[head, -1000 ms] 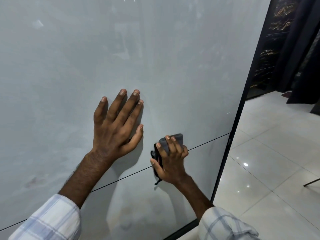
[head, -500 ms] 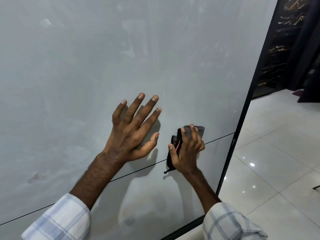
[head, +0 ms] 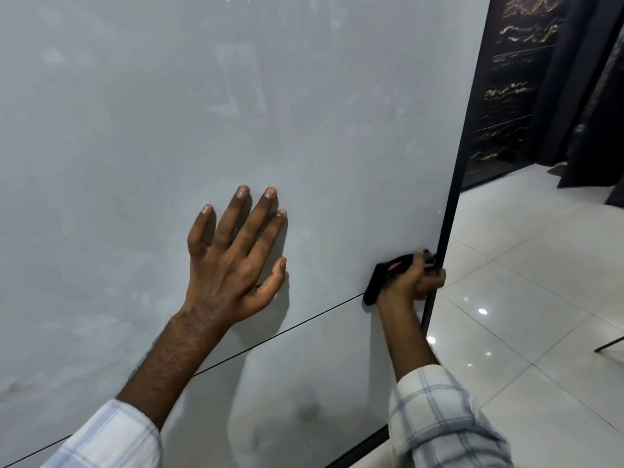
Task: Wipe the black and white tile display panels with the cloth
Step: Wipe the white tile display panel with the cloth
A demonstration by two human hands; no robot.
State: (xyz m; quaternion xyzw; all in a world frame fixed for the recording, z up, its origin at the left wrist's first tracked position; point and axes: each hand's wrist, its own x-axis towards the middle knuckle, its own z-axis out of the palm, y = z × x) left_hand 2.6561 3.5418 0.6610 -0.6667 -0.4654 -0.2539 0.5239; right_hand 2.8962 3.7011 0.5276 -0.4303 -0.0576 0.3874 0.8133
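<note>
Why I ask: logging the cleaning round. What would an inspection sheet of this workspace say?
Surface: white panel upright, smudged, with a thin seam across its lower part and a black frame on its right edge.
Job's things: dark cloth bunched at the panel's right edge, by the seam.
Clutter: nothing seen.
Grippers: left hand flat on the panel, fingers spread; right hand grips the cloth.
Cables: nothing seen.
Surroundings: glossy floor tiles; black gold-veined panel behind.
</note>
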